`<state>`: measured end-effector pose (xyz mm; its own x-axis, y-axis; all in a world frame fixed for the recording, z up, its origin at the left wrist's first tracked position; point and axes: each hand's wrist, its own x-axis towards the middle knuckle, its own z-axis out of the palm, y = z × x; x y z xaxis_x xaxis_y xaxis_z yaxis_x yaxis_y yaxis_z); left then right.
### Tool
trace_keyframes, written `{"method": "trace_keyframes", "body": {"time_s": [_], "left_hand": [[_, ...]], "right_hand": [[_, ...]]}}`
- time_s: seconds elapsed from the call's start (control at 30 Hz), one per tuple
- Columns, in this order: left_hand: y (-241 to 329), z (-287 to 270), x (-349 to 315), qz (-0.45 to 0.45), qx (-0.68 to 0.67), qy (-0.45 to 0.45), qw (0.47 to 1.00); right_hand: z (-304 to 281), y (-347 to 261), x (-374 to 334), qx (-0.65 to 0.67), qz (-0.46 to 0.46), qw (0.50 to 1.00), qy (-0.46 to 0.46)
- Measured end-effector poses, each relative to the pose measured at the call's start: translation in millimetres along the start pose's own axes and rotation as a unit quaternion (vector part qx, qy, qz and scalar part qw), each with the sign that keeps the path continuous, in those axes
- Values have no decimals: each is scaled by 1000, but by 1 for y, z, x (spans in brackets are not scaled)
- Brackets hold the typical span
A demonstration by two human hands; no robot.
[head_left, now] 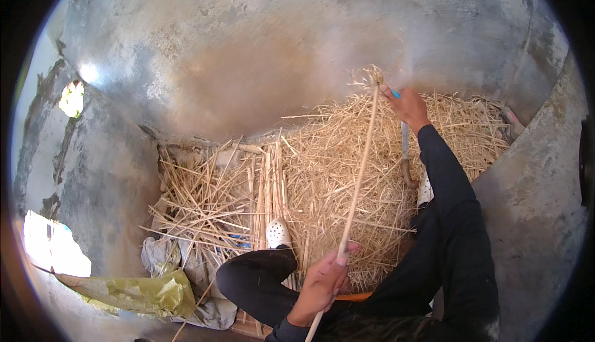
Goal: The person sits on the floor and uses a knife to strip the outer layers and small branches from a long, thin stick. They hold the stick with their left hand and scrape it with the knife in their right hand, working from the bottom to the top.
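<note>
A long pale stalk [357, 196] runs up and slightly right from the lower edge, its far end frayed into a tuft of fibres [374, 75]. My left hand [321, 283] is closed round its lower part, near my lap. At the far end my right hand [410, 108] is closed on a small blue object [396, 94], right beside the tuft. Most of that blue object is hidden in the fingers, so its kind does not show. Below the right hand, a tool with a grey metal shaft and a brown curved handle [407, 171] stands against the straw.
Loose straw and shavings [347, 156] heap up between my legs and the wall [260, 63]. Several bare stalks [204, 199] lie crisscrossed at left. White perforated clogs are on my feet [277, 233]. A yellowish plastic sheet [155, 292] lies lower left, near holes in the wall [56, 246].
</note>
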<state>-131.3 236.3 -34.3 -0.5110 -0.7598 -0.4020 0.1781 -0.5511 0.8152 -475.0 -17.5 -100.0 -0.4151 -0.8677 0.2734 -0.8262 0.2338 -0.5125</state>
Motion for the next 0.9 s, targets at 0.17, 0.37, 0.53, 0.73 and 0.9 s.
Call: {"method": "trace_keyframes", "body": {"time_s": [0.17,0.37,0.53,0.73,0.9], "left_hand": [[-3,-25,8,33,5,49,998],[3,-29,10,65,2,55,996],[2,-23,8,55,-8,47,997],[10,-13,4,62,7,32,997],[0,-7,-6,51,65,39,996]], "right_hand": [[10,-40,-48,24,-54,987,-148],[-16,-85,-156,100,-327,908,-242],[-19,-85,-150,22,-312,932,-180],[-2,-74,-132,46,-240,967,-74],[-10,-40,-80,-15,-120,986,-118]]}}
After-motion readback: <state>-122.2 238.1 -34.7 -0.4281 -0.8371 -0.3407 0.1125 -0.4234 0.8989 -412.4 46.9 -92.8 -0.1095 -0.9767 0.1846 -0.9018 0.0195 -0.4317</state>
